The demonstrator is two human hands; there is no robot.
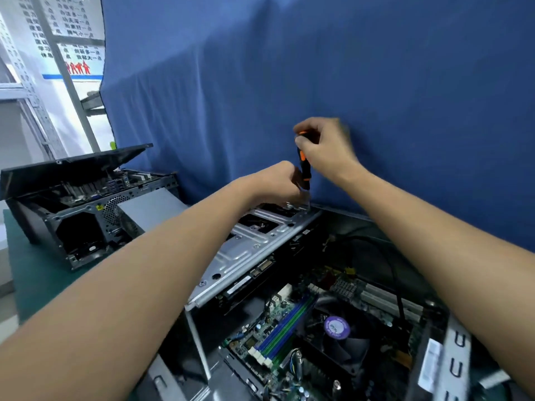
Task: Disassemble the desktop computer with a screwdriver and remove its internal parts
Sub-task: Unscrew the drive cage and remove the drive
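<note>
The screwdriver (304, 169) stands nearly upright at the far end of the open desktop computer (197, 342), which lies on its side on the counter (34, 270), close against a hanging blue cloth (318, 68). The tool's handle is black with orange inlays. The right hand (324, 149) has its grip clamped round the top of the handle, fingers curled over the cap. The left hand (278, 183) is balled just beside the lower handle. Its fingers face away, so I cannot tell whether its grip is closed on the shaft, on the metal below, or on nothing. The tip is hidden behind that hand, where it meets the drive cage (249, 247).

The cage is a flat plate of pressed, dull silver sheet steel with stamped ribs, rectangular cut-outs and small round holes. Below it sits the green motherboard (260, 340), with parallel blue and green memory slots (285, 328). A black round-bladed fan (344, 342) carries a purple sticker whose print is too small to read. A thin black cable (393, 273) arcs over the board. The chassis edge at lower right is blurred and cut off by the frame.

To the left is a second computer (72, 212) in dark metal with a perforated grille, its lid tilted up. The counter's surface is a matte green mat. A poster (72, 33) at upper left is partly covered by the cloth.
</note>
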